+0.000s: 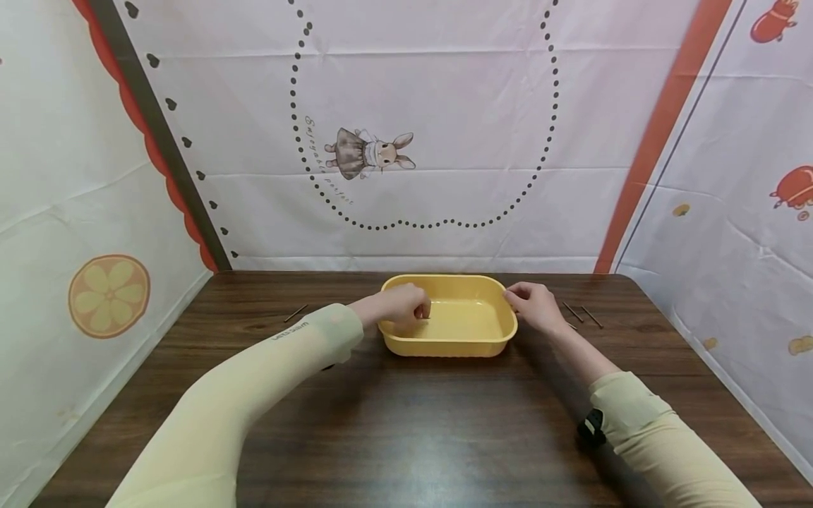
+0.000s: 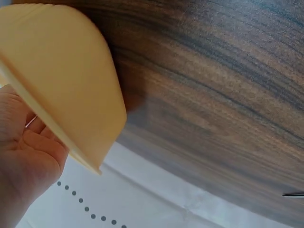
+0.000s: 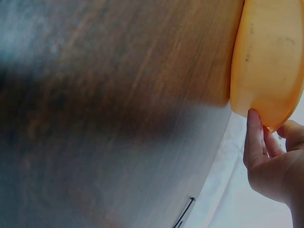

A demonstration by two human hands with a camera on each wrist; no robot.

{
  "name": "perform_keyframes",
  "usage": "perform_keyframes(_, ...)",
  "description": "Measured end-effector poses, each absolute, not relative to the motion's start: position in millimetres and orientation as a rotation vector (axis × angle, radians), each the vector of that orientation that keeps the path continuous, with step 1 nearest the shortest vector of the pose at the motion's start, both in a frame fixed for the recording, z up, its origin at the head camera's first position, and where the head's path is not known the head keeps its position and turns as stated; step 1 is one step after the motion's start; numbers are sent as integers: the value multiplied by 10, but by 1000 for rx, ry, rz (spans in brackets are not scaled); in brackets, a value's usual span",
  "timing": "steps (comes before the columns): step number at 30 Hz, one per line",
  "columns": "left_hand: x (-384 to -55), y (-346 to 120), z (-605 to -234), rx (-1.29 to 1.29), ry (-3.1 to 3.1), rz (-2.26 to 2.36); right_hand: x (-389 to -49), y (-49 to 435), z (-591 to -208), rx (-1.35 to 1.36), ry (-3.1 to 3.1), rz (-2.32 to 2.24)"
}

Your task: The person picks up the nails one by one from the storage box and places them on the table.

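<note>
A yellow rectangular tray (image 1: 457, 348) with rounded corners and raised walls stands near the far side of the table. My left hand (image 1: 401, 303) reaches over its left wall, fingers curled downward inside. At the fingertips shows the short dark end of a thin nail (image 1: 428, 317); in the left wrist view the tray wall hides the fingers. My right hand (image 1: 535, 303) holds the tray's right rim, thumb at the edge and fingers against the outer wall, as the right wrist view also shows.
One thin nail (image 1: 296, 312) lies on the table left of the tray. Right of my right hand lie several more, among them a longer nail (image 1: 592, 317). The dark wooden table (image 1: 432, 430) ends at a patterned white cloth (image 1: 432, 243) behind, with more cloth on both sides.
</note>
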State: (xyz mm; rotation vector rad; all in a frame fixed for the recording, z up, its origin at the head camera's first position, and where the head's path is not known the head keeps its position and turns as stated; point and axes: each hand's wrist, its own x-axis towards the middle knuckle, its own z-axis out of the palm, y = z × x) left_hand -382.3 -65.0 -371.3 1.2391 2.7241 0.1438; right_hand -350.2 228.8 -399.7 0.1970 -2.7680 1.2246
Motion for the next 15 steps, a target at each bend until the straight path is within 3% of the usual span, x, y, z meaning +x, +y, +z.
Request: perform_keyframes(15, -3954, -806, -3401, 1209, 2830, 289, -3488, 2278, -3991, 183, -2776, 1236)
